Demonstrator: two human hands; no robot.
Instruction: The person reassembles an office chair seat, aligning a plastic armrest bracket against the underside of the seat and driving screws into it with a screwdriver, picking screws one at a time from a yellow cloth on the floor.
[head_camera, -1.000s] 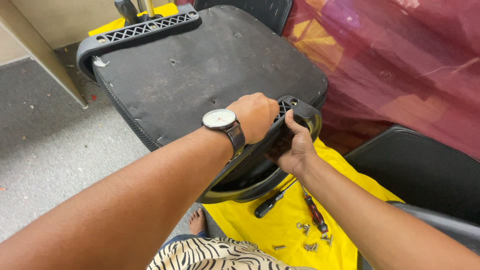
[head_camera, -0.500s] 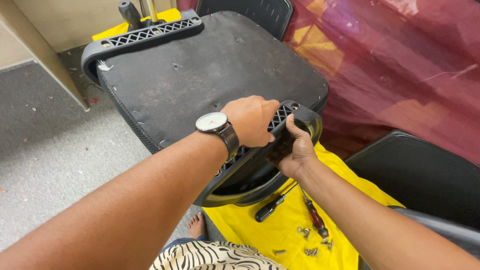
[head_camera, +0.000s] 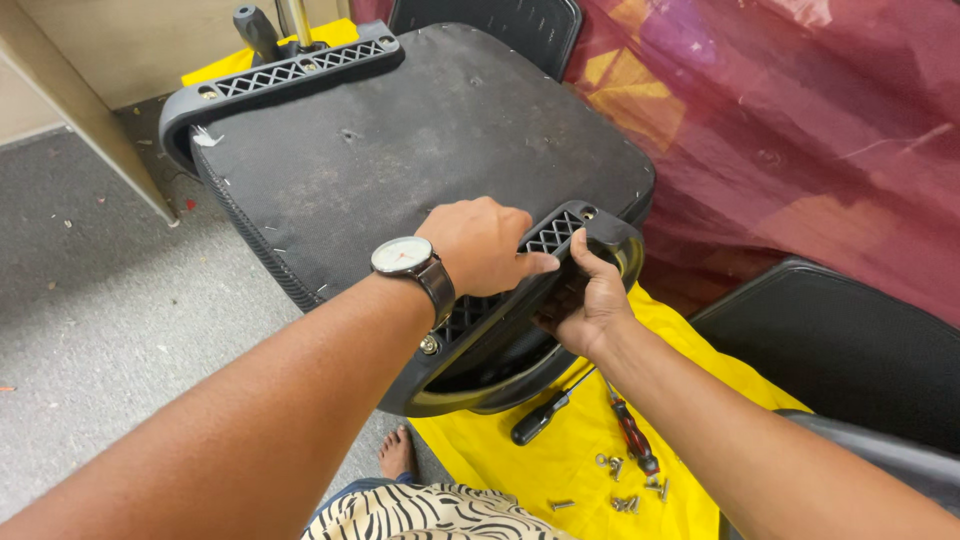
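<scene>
An upturned black chair seat (head_camera: 400, 140) shows its fabric underside, with a black plastic armrest bracket along the near edge (head_camera: 560, 235) and another at the far edge (head_camera: 290, 65). My left hand (head_camera: 480, 245), with a wristwatch, lies on top of the near armrest, fingers pressing its lattice face. My right hand (head_camera: 585, 300) grips the same armrest from below and the side, thumb on its end. A silver bolt (head_camera: 430, 345) sits in the bracket near my left wrist.
A yellow cloth (head_camera: 590, 450) on the floor holds a black-handled screwdriver (head_camera: 545, 415), a red-and-black screwdriver (head_camera: 632, 435) and several loose screws (head_camera: 620, 480). Maroon fabric (head_camera: 800, 130) hangs at right, another black seat (head_camera: 850, 350) lies lower right. Grey carpet (head_camera: 100, 330) at left, my bare foot (head_camera: 397, 455) below.
The view has shifted slightly and both hands have stayed on the near armrest. My left fingers have spread further forward over the lattice. The right hand has re-gripped lower.
</scene>
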